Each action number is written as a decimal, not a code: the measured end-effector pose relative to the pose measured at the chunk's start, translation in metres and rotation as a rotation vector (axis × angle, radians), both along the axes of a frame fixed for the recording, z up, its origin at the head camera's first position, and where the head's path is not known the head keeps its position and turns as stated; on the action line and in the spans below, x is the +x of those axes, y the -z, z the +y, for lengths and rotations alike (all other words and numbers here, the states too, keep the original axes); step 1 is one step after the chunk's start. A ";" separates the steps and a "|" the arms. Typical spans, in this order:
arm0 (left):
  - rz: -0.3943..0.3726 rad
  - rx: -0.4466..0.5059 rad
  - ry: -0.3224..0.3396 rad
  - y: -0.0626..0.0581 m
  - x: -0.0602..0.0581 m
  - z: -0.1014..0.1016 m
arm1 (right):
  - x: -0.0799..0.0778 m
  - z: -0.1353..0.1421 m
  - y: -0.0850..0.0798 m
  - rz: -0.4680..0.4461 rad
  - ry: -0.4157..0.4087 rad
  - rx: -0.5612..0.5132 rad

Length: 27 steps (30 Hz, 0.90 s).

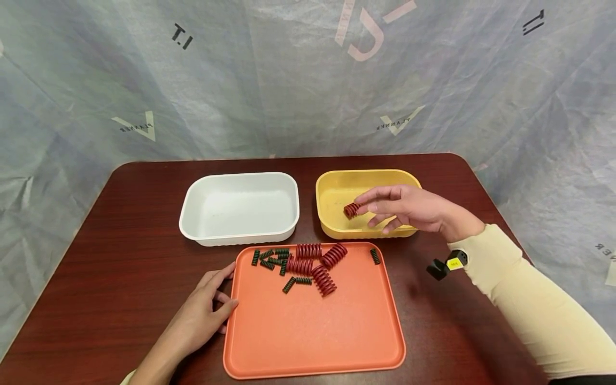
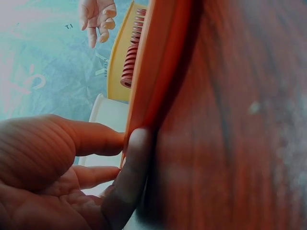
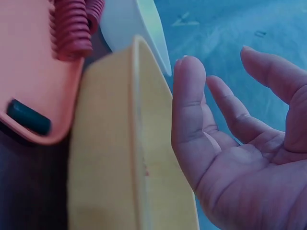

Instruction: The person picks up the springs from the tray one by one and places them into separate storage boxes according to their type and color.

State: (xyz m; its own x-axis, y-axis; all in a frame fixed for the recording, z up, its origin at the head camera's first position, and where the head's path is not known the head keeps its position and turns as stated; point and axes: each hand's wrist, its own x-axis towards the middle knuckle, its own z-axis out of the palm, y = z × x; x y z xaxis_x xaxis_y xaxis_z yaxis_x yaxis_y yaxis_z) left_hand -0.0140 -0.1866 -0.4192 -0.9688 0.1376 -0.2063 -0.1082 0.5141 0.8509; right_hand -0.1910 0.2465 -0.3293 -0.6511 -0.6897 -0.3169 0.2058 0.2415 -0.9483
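My left hand [image 1: 202, 310] holds the left rim of an orange tray [image 1: 313, 337], thumb and fingers pinching its edge in the left wrist view. On the tray's far part lie several thick red coil springs [image 1: 324, 280] and several small dark green springs [image 1: 289, 284]. Over the yellow bin [image 1: 332, 232] is my right hand [image 1: 404, 206], its fingers spread apart and relaxed. Just by its fingertips in the head view is another red spring [image 1: 351, 210], inside the bin's outline; whether it touches the bin floor I cannot tell. The right wrist view shows nothing between the fingers.
A white bin [image 1: 240, 235] stands left of the yellow one, behind the tray. One dark green spring [image 1: 375, 256] lies apart near the tray's far right corner. Behind the dark wooden table [image 1: 120, 256] hangs a grey printed sheet [image 1: 269, 85].
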 end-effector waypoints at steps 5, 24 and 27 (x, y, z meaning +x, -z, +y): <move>0.001 -0.002 -0.003 0.000 0.001 0.000 | 0.014 -0.003 0.010 0.007 -0.011 -0.002; 0.030 -0.017 0.002 0.001 0.001 0.001 | 0.054 -0.004 0.036 0.027 -0.020 -0.071; 0.025 -0.022 0.000 0.001 0.000 0.001 | 0.058 -0.003 0.040 0.026 -0.024 -0.085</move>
State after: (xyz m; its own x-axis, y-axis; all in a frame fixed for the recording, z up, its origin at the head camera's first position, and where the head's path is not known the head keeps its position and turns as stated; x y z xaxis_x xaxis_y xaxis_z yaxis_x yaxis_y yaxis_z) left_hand -0.0137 -0.1858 -0.4205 -0.9737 0.1330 -0.1852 -0.0873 0.5328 0.8417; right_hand -0.1335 0.2436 -0.3689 -0.6411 -0.7289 -0.2403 0.1762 0.1649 -0.9704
